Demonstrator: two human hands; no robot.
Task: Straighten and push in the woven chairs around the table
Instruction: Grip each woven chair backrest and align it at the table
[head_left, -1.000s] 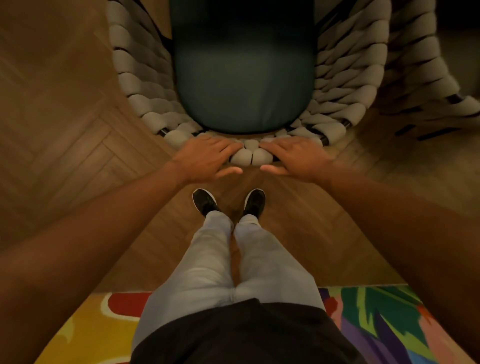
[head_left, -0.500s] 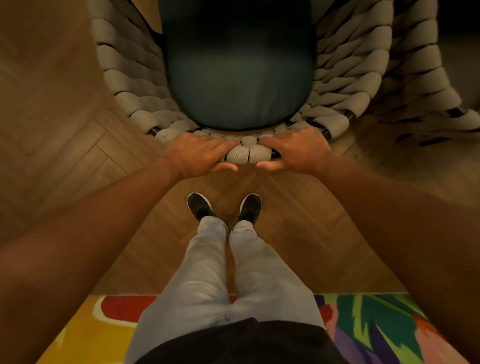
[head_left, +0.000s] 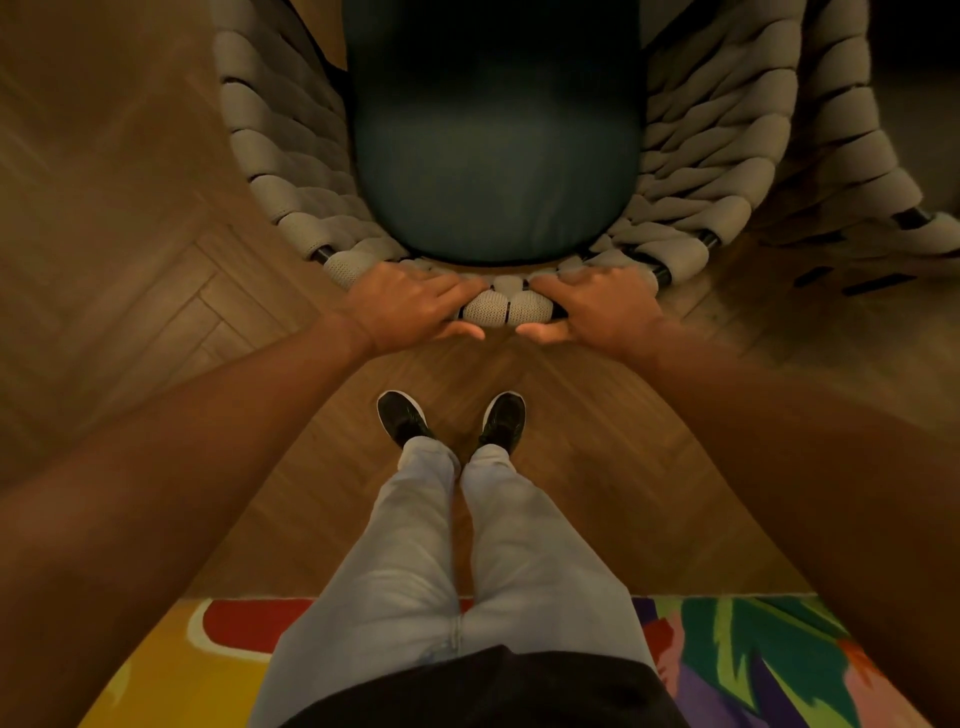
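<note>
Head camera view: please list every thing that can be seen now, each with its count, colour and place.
woven chair: one, beige weave on a dark frame, top centre
seat cushion: one, dark teal, inside the chair
second woven piece: one, beige, top right, partly cut off
wooden floor: brown herringbone, all around
rug: one, many colours, bottom edge
shoes: two, black, centre, on the floor
trousers: light grey, lower centre
left hand: grips the chair's back rim
right hand: grips the same rim
</note>
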